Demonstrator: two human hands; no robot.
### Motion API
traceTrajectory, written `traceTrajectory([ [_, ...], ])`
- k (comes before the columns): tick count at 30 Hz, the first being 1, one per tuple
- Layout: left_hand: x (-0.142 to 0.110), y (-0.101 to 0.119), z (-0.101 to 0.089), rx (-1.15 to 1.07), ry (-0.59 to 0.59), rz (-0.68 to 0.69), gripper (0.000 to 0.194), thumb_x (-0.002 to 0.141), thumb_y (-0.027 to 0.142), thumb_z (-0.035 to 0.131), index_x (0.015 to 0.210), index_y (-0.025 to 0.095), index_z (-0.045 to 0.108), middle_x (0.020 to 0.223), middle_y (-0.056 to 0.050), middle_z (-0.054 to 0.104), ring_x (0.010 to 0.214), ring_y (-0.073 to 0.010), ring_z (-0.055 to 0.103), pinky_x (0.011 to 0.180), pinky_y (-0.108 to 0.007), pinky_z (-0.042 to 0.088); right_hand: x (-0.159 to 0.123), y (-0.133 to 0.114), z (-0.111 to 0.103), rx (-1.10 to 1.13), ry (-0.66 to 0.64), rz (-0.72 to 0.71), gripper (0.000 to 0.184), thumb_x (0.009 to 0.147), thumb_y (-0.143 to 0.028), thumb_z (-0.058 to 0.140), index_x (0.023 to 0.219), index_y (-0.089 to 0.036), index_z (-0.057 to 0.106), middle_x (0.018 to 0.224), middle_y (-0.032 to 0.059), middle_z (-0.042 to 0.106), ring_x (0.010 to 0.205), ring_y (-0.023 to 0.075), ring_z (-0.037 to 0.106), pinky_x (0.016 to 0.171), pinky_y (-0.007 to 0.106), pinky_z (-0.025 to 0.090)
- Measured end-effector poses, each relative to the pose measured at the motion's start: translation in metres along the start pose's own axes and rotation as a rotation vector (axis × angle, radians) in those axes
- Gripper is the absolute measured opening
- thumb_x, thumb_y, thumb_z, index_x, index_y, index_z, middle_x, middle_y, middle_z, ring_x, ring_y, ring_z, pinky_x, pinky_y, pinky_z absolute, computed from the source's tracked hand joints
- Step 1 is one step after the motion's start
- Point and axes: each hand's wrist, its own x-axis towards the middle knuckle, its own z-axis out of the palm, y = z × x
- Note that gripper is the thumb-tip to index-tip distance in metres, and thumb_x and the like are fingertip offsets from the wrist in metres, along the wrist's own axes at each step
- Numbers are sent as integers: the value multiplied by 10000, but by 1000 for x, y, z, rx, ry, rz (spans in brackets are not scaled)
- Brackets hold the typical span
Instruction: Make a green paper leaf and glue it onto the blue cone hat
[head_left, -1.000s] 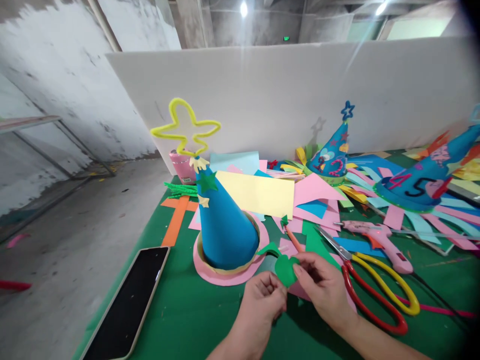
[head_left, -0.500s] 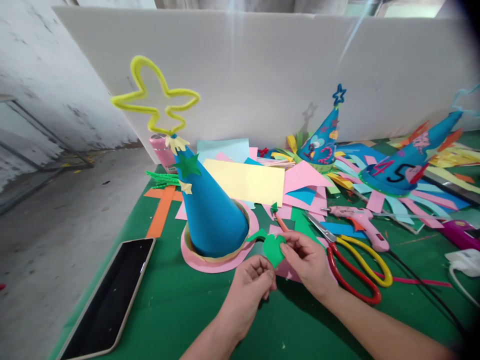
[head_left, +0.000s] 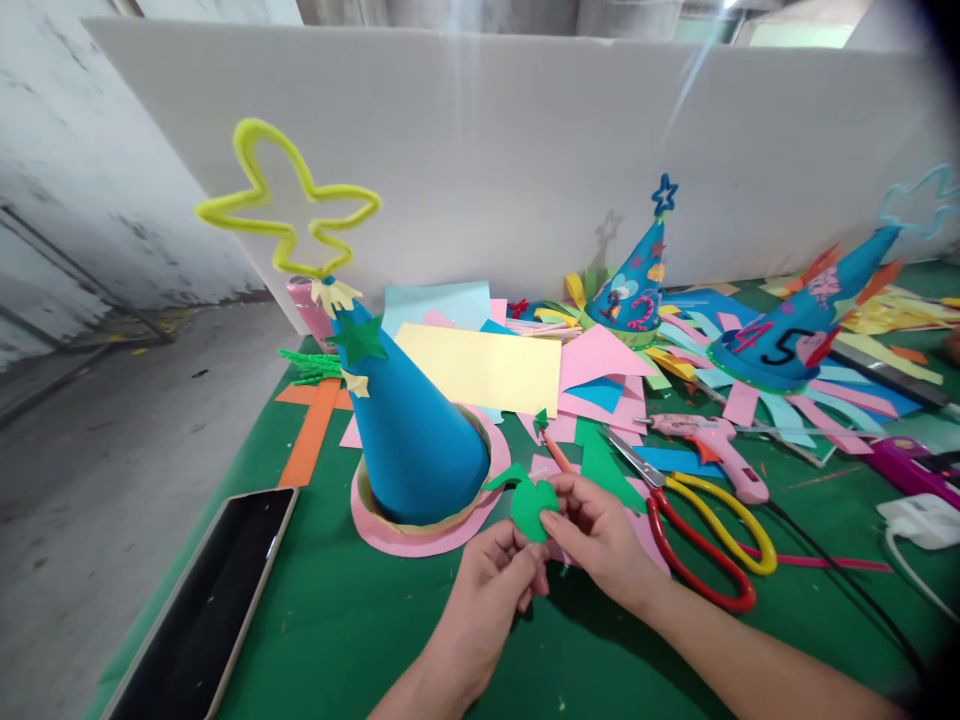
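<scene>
A: From the head camera, what are the hands doing?
B: The right hand [head_left: 589, 520] pinches a rounded green paper cutout [head_left: 533, 512] between thumb and fingers. The left hand [head_left: 501, 572] is curled, fingertips at the cutout's lower edge; I can't tell whether they grip it.
A: Where is the cutout?
B: In front of the person, just beside the pink brim [head_left: 409, 543] of the blue cone hat [head_left: 420, 450].
A: Any room?
B: Bare green tablecloth [head_left: 337, 640] lies left of the left hand, as far as the smartphone [head_left: 202, 600] near the table's left edge.
A: What crowds them?
B: Red-and-yellow scissors [head_left: 679, 500] lie just right of the right hand, with a pink glue gun [head_left: 724, 445] beyond. Behind the hands are paper scraps and yellow cardstock [head_left: 480, 365]; a white board [head_left: 450, 150] stands along the back.
</scene>
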Motion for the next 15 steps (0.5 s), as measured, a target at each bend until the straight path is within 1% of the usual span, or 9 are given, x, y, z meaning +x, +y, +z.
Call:
traceTrajectory([
  [4, 1, -2, 0, 67, -1, 11, 220, 762, 282, 572, 613, 145, 485, 501, 25, 525, 422, -49, 332, 435, -198, 204, 1, 1, -1, -37, 18, -9, 115, 792, -210, 549, 903, -186, 531, 675, -23, 550, 576, 95, 512, 523, 203, 422],
  [6, 2, -3, -2, 95, 7, 34, 251, 787, 304, 542, 603, 137, 503, 511, 9, 538, 427, -55, 342, 439, -204, 215, 2, -1, -2, -47, 24, -21, 110, 791, -205, 549, 899, -187, 536, 665, -25, 542, 568, 91, 495, 519, 201, 413],
  [10, 4, -1, -7, 33, 54, 122, 339, 848, 370, 465, 623, 129, 544, 581, -11, 548, 483, -72, 374, 476, -215, 271, 2, -3, -3, -30, 5, -41, 132, 785, -225, 553, 911, -187, 543, 680, -19, 543, 594, 101, 510, 539, 212, 423],
  [12, 4, 1, -8, -5, 67, 154, 288, 838, 372, 499, 688, 134, 563, 609, 8, 520, 506, -71, 367, 481, -209, 271, 0, -3, -2, -21, -33, -34, 142, 789, -238, 548, 922, -188, 538, 689, -17, 543, 589, 103, 514, 533, 217, 424],
  [15, 4, 4, -9, -42, 60, 138, 188, 773, 326, 605, 756, 144, 564, 612, 39, 464, 504, -61, 333, 462, -191, 245, -2, -1, 0, -31, -90, -18, 126, 789, -236, 557, 903, -183, 542, 675, -21, 524, 551, 89, 472, 499, 208, 389],
])
